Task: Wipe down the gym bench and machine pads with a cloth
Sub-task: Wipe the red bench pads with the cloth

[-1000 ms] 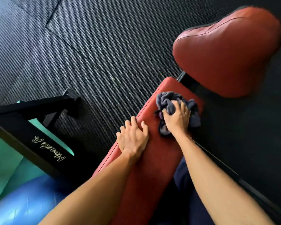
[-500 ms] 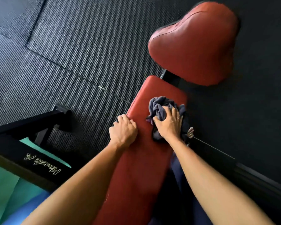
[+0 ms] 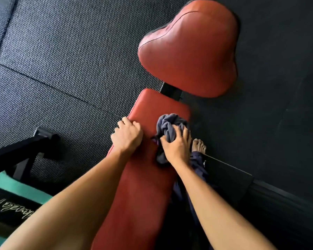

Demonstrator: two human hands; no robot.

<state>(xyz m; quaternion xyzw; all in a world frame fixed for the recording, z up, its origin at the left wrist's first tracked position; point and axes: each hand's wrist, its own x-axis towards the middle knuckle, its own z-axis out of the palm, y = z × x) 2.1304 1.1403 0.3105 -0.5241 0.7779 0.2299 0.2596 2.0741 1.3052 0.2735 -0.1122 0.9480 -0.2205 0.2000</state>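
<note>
Grey bunched cloth (image 3: 167, 127) had slid to the right edge of the long red padded bench (image 3: 145, 186), centre frame | right hand (image 3: 175, 147) clenched on it | left hand (image 3: 127, 136) moved outward, fingers curled over the left edge | heart-shaped red pad (image 3: 190, 51), upper right, judged still unwiped

The long red surface (image 3: 143, 186) and the seat pad (image 3: 192, 51) at one o'clock look like smooth leatherette with a faint sheen. The grey cloth (image 3: 167, 127) is soft, matt fabric; the floor (image 3: 70, 51) is rough, dimpled black rubber.
</note>
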